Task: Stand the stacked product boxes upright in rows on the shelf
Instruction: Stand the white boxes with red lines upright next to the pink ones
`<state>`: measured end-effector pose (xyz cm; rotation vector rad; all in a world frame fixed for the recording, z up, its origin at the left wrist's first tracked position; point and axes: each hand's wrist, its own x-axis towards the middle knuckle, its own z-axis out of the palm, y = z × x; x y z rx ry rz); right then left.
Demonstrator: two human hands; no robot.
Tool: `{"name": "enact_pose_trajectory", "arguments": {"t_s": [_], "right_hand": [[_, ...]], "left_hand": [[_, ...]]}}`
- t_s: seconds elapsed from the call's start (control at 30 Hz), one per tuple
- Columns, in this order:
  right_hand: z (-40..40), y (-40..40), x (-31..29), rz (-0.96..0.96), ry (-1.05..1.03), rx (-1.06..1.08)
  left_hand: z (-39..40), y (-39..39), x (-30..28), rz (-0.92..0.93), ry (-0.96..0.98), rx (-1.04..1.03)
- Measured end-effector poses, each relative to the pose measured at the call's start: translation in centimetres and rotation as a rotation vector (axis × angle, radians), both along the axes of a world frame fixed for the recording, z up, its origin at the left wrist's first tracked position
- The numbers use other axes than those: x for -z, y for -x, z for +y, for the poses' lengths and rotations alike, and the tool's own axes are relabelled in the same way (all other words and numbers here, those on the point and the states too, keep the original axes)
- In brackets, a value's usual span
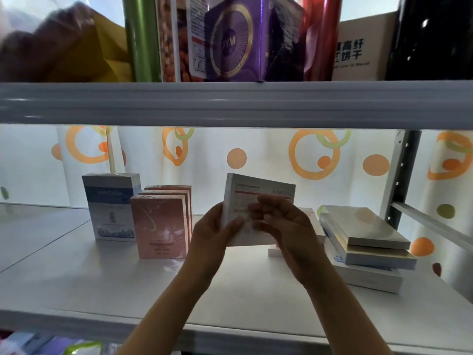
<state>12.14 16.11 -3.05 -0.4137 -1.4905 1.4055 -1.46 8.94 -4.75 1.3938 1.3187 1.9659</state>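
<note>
Both my hands hold a white box with a red stripe (pixel 263 193) upright and slightly tilted above the white shelf (pixel 102 285). My left hand (pixel 212 234) grips its left edge; my right hand (pixel 279 224) covers its front and right side. To the left, several pink boxes (pixel 158 226) stand upright in a row one behind the other, next to an upright blue-and-white box (pixel 111 206). At the right lies a flat stack of three white boxes (pixel 366 244). Further flat boxes (pixel 314 226) lie behind my right hand, mostly hidden.
The upper shelf's grey front rail (pixel 230 103) runs across just above. On it stand a purple box (pixel 235 39), green and red packs and a cardboard carton (pixel 358 52). A dotted curtain (pixel 256 155) hangs behind. A dark upright post (pixel 404 175) is at the right.
</note>
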Motion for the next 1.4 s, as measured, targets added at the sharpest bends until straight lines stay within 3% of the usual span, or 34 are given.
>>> {"name": "enact_pose_trajectory", "arguments": {"t_s": [0.17,0.47,0.57,0.63,0.8,0.9,0.97,1.03,1.1,1.27,1.4], "right_hand": [[1.0,0.2,0.4,-0.083,-0.035,0.259],[1.5,2.6,0.3,-0.300,-0.187,0.154],[1.2,2.4,0.0,-0.179,-0.013,-0.047],[1.0,2.1,0.2,-0.129,-0.007,-0.112],[1.3,2.2,1.0,-0.049,-0.057,0.056],[1.9,2.2,1.5,0.033,0.026,0.108],[2.4,2.1,1.6,0.059,0.069,0.125],[3.1,2.0,1.4,0.058,0.099,0.105],[4.1,2.0,1.2,-0.007,0.052,0.145],[7.8,2.4,0.9,-0.346,-0.281,0.462],[10.0,2.8,0.7,-0.492,-0.373,0.555]], "left_hand": [[-0.5,1.4,0.0,-0.231,-0.038,0.102],[-1.0,1.1,-0.2,-0.337,0.059,0.176],[-0.9,0.9,0.0,-0.222,0.079,0.102],[-0.8,1.0,0.3,-0.175,0.101,0.067],[-0.5,0.3,0.5,-0.081,0.149,-0.024],[0.4,1.1,1.7,-0.031,0.162,-0.238],[1.1,2.0,2.4,-0.115,0.265,-0.280],[1.7,2.5,2.3,-0.363,0.345,-0.117],[2.4,2.8,2.1,-0.428,0.349,-0.057],[4.7,3.8,2.1,-0.238,0.282,-0.244],[6.6,4.0,2.5,-0.143,0.229,-0.311]]}}
